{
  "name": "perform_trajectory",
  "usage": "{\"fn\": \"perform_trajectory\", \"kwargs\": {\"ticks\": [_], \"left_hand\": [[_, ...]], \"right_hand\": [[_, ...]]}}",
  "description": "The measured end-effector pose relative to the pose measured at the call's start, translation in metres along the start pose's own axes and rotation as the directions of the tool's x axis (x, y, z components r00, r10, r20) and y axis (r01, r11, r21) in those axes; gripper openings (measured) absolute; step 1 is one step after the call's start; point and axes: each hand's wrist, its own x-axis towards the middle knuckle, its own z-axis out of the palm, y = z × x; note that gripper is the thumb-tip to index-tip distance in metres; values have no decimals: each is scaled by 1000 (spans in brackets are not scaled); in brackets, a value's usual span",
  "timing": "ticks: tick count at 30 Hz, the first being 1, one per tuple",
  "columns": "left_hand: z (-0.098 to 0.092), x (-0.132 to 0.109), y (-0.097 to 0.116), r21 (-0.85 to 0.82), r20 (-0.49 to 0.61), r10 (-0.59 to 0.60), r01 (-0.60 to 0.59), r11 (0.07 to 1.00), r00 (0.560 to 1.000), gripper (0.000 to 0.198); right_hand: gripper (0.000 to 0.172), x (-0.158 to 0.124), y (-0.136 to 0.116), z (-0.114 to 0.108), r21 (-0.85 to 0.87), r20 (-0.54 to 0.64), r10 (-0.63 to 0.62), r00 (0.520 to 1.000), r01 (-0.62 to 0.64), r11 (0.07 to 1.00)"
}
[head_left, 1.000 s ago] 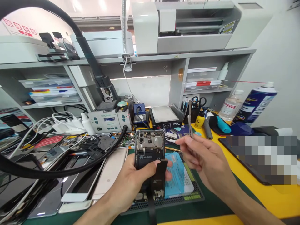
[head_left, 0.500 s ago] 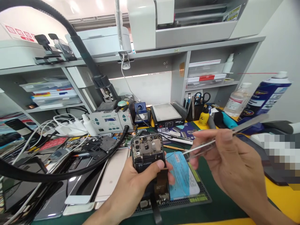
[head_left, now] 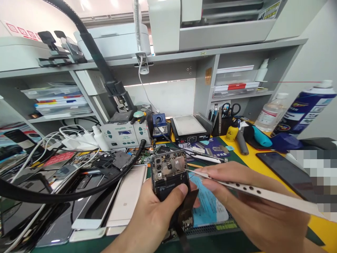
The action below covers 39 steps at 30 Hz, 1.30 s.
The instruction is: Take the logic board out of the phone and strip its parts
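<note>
An opened Huawei smartphone [head_left: 168, 181], its cameras, battery and inner plates bare, is gripped in my left hand [head_left: 155, 207]. The thumb presses on the battery, and fingers show at the far side. A dark flex cable [head_left: 188, 203] hangs along the phone's right edge. My right hand [head_left: 252, 203] pinches metal tweezers [head_left: 244, 188], whose tips reach the phone's right edge beside the upper metal plate. Beneath and to the right of the phone lies a blue and white packet [head_left: 207, 202] on a perforated mat.
Several phones, such as a gold one [head_left: 127, 200], lie to the left under a thick black hose [head_left: 79, 198]. Behind stand a rework station [head_left: 123, 135] and a heating plate [head_left: 188, 126]. A dark phone [head_left: 284, 174], yellow bottle [head_left: 232, 131] and spray can [head_left: 302, 109] are at right.
My right hand has moved left and turned, bringing the tweezer tips to the phone's edge. The phone, still in my left hand, appears slightly farther right, and the view has shifted a little.
</note>
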Motion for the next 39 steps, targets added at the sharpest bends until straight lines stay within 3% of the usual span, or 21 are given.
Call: {"fn": "perform_trajectory", "kwargs": {"ticks": [6,10,15,23,27,33,39], "left_hand": [[-1,2,0,16,45,18,-18,1000,999,33],[0,2,1,60,11,25,-26,998,1000,37],[5,-2,4,41,-30,0,1,999,1000,40],[14,-1,7,-92,-70,57,-63,994,996,46],[15,-1,8,-165,-93,31,-47,985,995,45],[10,-3,9,-272,-38,-105,91,958,994,36],[9,-3,10,-374,14,-161,154,914,987,30]], "right_hand": [[18,7,-6,-3,-88,79,-138,987,145,986],[26,11,-5,-6,-198,196,-311,930,349,916],[25,9,1,-9,-240,234,-390,891,442,864],[22,6,3,-8,-309,211,-401,892,450,838],[26,3,2,-8,-294,232,-375,897,433,852],[23,5,5,-9,-251,279,-395,875,464,850],[24,2,4,-7,-255,267,-400,877,465,848]]}}
